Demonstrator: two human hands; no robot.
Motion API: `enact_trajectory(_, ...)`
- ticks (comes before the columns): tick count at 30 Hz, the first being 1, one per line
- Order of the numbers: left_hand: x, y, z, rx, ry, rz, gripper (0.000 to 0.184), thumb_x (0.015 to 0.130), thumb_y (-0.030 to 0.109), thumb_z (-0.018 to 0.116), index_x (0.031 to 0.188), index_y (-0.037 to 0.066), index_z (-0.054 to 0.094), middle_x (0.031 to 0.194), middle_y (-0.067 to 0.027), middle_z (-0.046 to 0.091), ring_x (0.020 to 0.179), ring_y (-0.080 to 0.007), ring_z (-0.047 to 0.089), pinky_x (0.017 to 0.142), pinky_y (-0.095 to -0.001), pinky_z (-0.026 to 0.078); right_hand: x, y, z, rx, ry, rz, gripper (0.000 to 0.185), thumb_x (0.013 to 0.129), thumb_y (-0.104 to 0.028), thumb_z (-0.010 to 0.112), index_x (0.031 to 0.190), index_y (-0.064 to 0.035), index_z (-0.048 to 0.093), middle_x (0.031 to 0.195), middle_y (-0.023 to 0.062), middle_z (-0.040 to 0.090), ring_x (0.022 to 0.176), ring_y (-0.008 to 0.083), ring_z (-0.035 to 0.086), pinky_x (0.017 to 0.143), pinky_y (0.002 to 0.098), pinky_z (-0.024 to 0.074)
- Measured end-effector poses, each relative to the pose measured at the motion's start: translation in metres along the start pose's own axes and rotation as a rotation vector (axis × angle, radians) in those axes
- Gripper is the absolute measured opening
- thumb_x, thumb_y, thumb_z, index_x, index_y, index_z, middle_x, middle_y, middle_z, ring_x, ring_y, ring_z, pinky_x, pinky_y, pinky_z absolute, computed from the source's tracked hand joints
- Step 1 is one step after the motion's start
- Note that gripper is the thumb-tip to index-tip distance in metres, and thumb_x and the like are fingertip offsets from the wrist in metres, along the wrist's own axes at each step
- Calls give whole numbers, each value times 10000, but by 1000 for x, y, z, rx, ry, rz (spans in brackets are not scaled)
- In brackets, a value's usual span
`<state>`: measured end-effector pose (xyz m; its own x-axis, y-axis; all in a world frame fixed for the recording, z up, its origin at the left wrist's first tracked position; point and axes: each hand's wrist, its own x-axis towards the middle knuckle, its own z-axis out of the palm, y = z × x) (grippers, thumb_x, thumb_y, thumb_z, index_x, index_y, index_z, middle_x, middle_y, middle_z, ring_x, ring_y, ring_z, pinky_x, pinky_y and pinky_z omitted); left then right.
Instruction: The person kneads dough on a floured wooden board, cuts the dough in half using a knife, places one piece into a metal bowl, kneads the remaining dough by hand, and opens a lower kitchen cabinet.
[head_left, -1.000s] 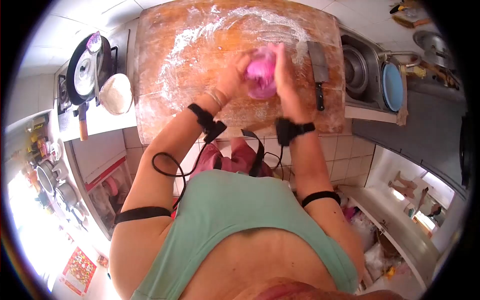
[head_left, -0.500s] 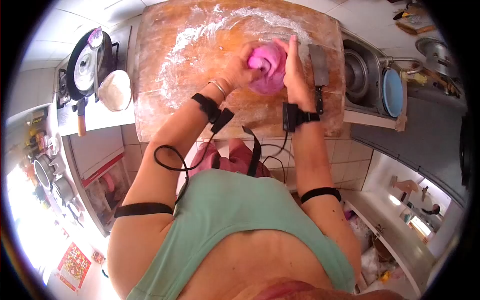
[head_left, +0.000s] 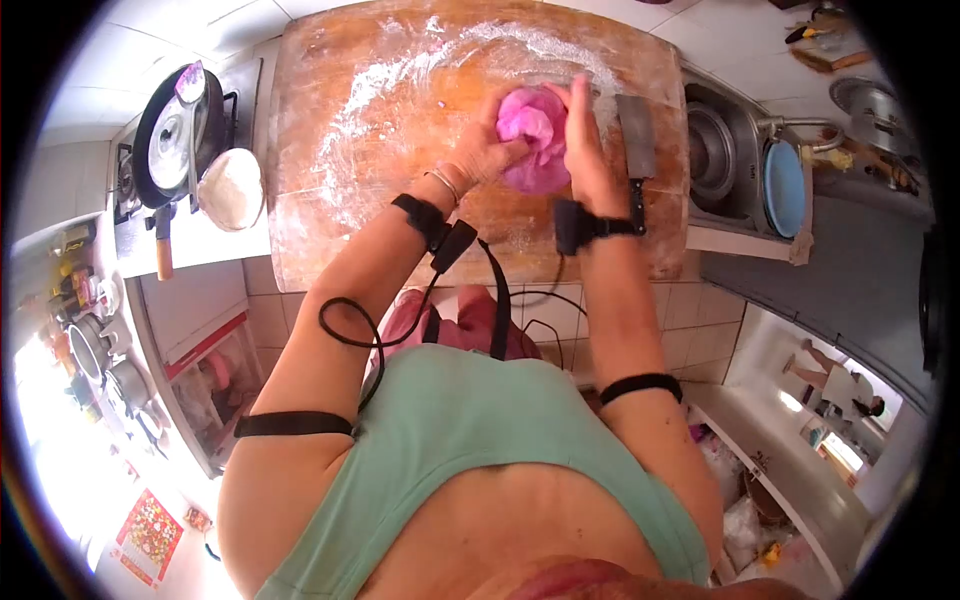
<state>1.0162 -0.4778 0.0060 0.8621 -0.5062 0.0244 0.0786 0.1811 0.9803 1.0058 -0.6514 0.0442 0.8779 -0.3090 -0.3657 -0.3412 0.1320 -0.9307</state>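
A lump of pink-purple dough (head_left: 541, 165) rests on the floured wooden board (head_left: 400, 225), folded and creased on top. My left hand (head_left: 490, 145) is closed round its left side, with the thumb across the near face and the other fingers partly hidden behind it. Against the right side of the dough lies the palm of my right hand (head_left: 586, 145), its fingers stretched out together, pointing away from me. A cleaver (head_left: 636, 135) lies flat on the board just right of my right hand. White flour (head_left: 375, 90) is smeared over the far and left parts of the board.
Left of the board, a black frying pan (head_left: 150, 185) with a lid sits on a stove, beside a pale floury bowl (head_left: 231, 190). On the right are a sink (head_left: 695, 200) with a metal basin and a blue bowl (head_left: 784, 188). Cables (head_left: 350, 310) hang from wrist straps.
The dough has been turned and folded; its lighter crease now faces up. My left hand has shifted slightly, its thumb now along the near side. My right hand stays against the right side.
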Motion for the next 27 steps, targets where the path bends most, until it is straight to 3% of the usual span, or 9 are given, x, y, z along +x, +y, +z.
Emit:
enact_trajectory(2, -5, 7, 3, 262, 8, 58, 894, 745, 34, 805, 1558, 140, 447, 1495, -203, 539, 1376, -363, 550, 1189, -442, 445, -13, -1, -1, 151, -19, 87, 748, 1068, -655, 397, 1359, -31, 689, 1407, 263, 618, 1339, 429, 543, 1184, 477, 389)
enact_trajectory(4, -17, 26, 13, 685, -115, 400, 896, 709, 58, 819, 1533, 119, 472, 1495, -202, 547, 1389, -394, 535, 1212, -478, 422, -37, 36, 5, -303, 184, -302, 565, 1091, -527, 467, 1342, -76, 697, 1315, 239, 645, 1253, 428, 582, 1127, 502, 426)
enact_trajectory(8, -41, 14, -8, 759, -135, 355, 1041, 682, 93, 889, 1596, 64, 391, 1584, -210, 471, 1458, -423, 475, 1256, -489, 377, -44, 68, -1, -773, 347, -755, 354, 1089, -363, 566, 1307, -125, 713, 1285, 228, 650, 1210, 436, 596, 1076, 530, 459)
enact_trajectory(13, -17, -11, 2, -2, 47, 1, 1140, 771, 114, 914, 1666, 26, 214, 1561, -188, 478, 1414, -287, 508, 1202, -368, 427, 43, 49, -17, -669, 206, -564, 690, 1071, -682, 345, 1360, -184, 725, 1478, 253, 586, 1351, 469, 533, 1170, 533, 400)
enact_trajectory(16, 13, -14, -5, 75, -41, -27, 1100, 736, 156, 950, 1625, 31, 315, 1512, -176, 510, 1374, -277, 532, 1171, -366, 455, -2, 0, -4, -56, -1, -31, 720, 1065, -689, 367, 1395, -142, 700, 1513, 256, 561, 1378, 439, 523, 1170, 510, 402)
enact_trajectory(18, 5, -8, -4, 309, -67, 4, 1041, 717, 176, 953, 1584, 50, 389, 1513, -184, 528, 1375, -318, 549, 1174, -404, 459, -6, 11, -8, 67, -7, 16, 673, 1079, -629, 424, 1403, -97, 682, 1475, 248, 580, 1360, 408, 541, 1146, 501, 419)
enact_trajectory(20, -16, 17, 3, 772, -207, 523, 1034, 721, 176, 941, 1589, 69, 391, 1543, -203, 517, 1417, -377, 526, 1203, -466, 435, -50, 22, 5, -595, 260, -303, 561, 1084, -522, 508, 1382, -80, 683, 1352, 223, 634, 1272, 392, 591, 1109, 499, 441)
enact_trajectory(21, -29, 10, 5, 752, -183, 510, 1066, 710, 191, 950, 1605, 87, 381, 1566, -211, 495, 1461, -423, 478, 1238, -514, 394, -56, 58, 5, -710, 394, -693, 438, 1078, -430, 555, 1350, -119, 700, 1266, 196, 653, 1206, 380, 610, 1079, 513, 458)
enact_trajectory(27, -41, -37, -8, 466, 12, 215, 1110, 811, 282, 922, 1653, 21, 248, 1533, -283, 505, 1443, -385, 495, 1197, -449, 432, 32, 73, -27, -877, 376, -726, 404, 1087, -461, 530, 1298, -179, 728, 1328, 159, 668, 1248, 387, 610, 1061, 526, 477)
